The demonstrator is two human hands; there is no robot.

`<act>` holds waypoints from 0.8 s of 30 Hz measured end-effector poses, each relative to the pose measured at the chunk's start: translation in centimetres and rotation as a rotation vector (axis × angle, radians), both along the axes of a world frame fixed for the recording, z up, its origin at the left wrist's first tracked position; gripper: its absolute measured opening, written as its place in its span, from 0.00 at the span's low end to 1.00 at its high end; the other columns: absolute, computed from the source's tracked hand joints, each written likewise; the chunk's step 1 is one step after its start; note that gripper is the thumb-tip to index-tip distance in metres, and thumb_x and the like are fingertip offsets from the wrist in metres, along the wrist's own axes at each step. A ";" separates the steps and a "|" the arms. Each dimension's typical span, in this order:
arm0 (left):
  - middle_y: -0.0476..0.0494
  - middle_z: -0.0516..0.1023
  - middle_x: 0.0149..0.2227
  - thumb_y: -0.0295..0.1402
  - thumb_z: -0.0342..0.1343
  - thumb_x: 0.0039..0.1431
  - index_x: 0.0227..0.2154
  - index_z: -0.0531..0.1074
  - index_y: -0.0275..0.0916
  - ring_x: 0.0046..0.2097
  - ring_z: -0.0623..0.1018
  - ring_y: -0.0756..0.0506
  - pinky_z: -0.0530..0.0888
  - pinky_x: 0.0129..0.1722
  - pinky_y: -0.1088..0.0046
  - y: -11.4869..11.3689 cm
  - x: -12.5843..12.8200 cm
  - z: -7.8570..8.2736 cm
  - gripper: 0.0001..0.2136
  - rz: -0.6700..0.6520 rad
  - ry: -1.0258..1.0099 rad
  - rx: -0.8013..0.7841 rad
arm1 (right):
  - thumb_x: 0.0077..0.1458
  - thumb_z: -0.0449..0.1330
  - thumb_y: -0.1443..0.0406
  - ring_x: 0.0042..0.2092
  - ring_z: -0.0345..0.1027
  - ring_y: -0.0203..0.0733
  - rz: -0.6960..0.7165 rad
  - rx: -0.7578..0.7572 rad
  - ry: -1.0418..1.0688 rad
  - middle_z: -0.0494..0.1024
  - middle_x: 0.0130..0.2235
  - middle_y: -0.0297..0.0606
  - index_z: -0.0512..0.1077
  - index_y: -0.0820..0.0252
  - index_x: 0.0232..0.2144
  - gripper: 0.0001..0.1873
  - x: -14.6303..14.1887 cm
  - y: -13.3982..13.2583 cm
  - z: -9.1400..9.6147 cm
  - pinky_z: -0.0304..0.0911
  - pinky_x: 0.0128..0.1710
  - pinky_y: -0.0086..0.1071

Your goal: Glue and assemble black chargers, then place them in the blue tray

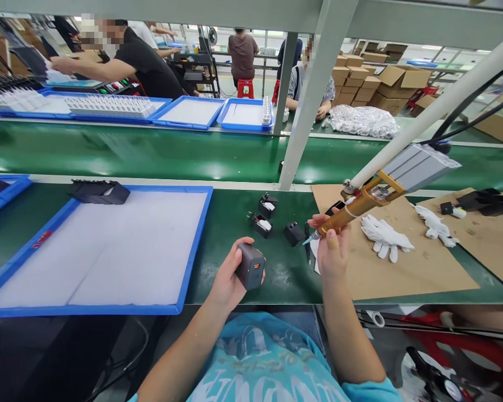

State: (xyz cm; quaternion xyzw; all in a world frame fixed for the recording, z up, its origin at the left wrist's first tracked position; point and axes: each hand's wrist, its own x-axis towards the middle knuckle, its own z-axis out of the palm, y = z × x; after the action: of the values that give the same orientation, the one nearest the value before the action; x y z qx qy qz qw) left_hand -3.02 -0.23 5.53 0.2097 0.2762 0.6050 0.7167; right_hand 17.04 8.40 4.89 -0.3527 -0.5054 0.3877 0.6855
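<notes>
My left hand [230, 276] is closed around a dark grey charger [251, 267], a small block with an orange-lined port facing me. To its right, my right hand [333, 245] grips the gold barrel of a glue dispenser [354, 209]. The dispenser's pale blue needle tip [308, 240] points down and left, apart from the charger. On the green bench beyond my hands lie two open charger housings [262, 224] with white parts inside. A black charger piece [294, 233] sits near the needle tip.
A blue-rimmed tray [197, 240] with a black part [99, 191] at its back edge lies left. White gloves [385, 237] rest on brown cardboard [423, 273] at right. A metal post [304, 111] rises behind the bench. Co-workers sit beyond the green conveyor [151, 151].
</notes>
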 end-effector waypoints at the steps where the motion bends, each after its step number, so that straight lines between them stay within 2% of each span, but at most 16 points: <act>1: 0.44 0.76 0.33 0.43 0.58 0.59 0.45 0.68 0.42 0.28 0.76 0.47 0.74 0.27 0.72 0.1 -0.1 0.0 0.15 0.011 0.012 -0.010 | 0.58 0.54 0.56 0.42 0.73 0.44 -0.010 -0.012 -0.016 0.75 0.44 0.41 0.61 0.51 0.53 0.21 0.4 0.4 -0.1 0.66 0.49 0.47; 5: 0.44 0.77 0.33 0.42 0.60 0.57 0.46 0.68 0.42 0.30 0.77 0.46 0.75 0.29 0.71 0.8 -0.5 -0.1 0.16 0.088 0.085 -0.064 | 0.60 0.53 0.55 0.45 0.74 0.43 -0.020 -0.046 -0.075 0.76 0.45 0.41 0.60 0.51 0.54 0.21 1.5 2.2 -0.3 0.66 0.50 0.46; 10: 0.44 0.78 0.34 0.42 0.61 0.56 0.45 0.69 0.42 0.31 0.78 0.46 0.76 0.30 0.71 2.7 -0.6 0.2 0.17 0.134 0.129 -0.106 | 0.58 0.56 0.54 0.51 0.72 0.45 0.033 -0.078 -0.229 0.74 0.53 0.44 0.59 0.51 0.57 0.26 2.9 4.4 -0.1 0.65 0.53 0.44; 13: 0.44 0.78 0.36 0.41 0.62 0.55 0.44 0.71 0.42 0.31 0.78 0.46 0.76 0.30 0.71 4.4 -0.4 0.9 0.16 0.166 0.119 -0.119 | 0.57 0.58 0.54 0.53 0.71 0.45 0.012 -0.083 -0.414 0.72 0.56 0.46 0.58 0.53 0.59 0.30 5.0 4.6 -0.6 0.65 0.54 0.45; 15: 0.44 0.78 0.36 0.41 0.61 0.55 0.43 0.71 0.41 0.31 0.78 0.46 0.76 0.29 0.71 5.7 -0.2 1.3 0.15 0.189 0.112 -0.110 | 0.59 0.55 0.54 0.51 0.71 0.44 -0.048 -0.101 -0.626 0.74 0.54 0.47 0.60 0.56 0.59 0.28 6.4 4.0 -1.2 0.67 0.51 0.44; 17: 0.44 0.78 0.36 0.41 0.61 0.55 0.42 0.72 0.41 0.32 0.78 0.46 0.76 0.30 0.71 6.8 0.0 1.3 0.14 0.222 0.118 -0.092 | 0.61 0.52 0.54 0.44 0.73 0.43 -0.087 -0.158 -0.850 0.77 0.46 0.46 0.68 0.59 0.53 0.22 7.4 3.0 -2.0 0.68 0.44 0.40; 19: 0.44 0.78 0.36 0.42 0.61 0.55 0.42 0.72 0.42 0.33 0.78 0.46 0.76 0.30 0.71 7.6 0.1 0.7 0.14 0.255 0.135 -0.070 | 0.61 0.51 0.54 0.35 0.71 0.42 -0.089 -0.226 -1.003 0.78 0.36 0.42 0.74 0.59 0.41 0.18 7.5 2.1 -2.7 0.67 0.36 0.36; 21: 0.45 0.77 0.36 0.42 0.61 0.55 0.42 0.71 0.42 0.33 0.78 0.46 0.76 0.30 0.71 8.0 0.2 -0.1 0.15 0.276 0.147 -0.057 | 0.57 0.55 0.53 0.29 0.67 0.41 -0.073 -0.276 -1.076 0.74 0.27 0.37 0.74 0.58 0.30 0.16 7.0 1.4 -3.3 0.62 0.31 0.34; 24: 0.45 0.77 0.36 0.42 0.62 0.54 0.43 0.70 0.42 0.33 0.78 0.46 0.76 0.30 0.71 7.8 0.4 -1.2 0.16 0.285 0.153 -0.062 | 0.53 0.60 0.53 0.27 0.65 0.40 -0.042 -0.326 -1.153 0.70 0.24 0.34 0.71 0.57 0.25 0.14 5.8 1.3 -3.6 0.56 0.27 0.32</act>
State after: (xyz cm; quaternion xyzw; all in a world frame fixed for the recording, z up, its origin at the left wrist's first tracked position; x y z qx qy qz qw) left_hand -2.62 7.58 4.30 0.1915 0.3753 0.6741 0.6066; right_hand 22.89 9.69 1.30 -0.6168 -0.7228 0.1928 0.2451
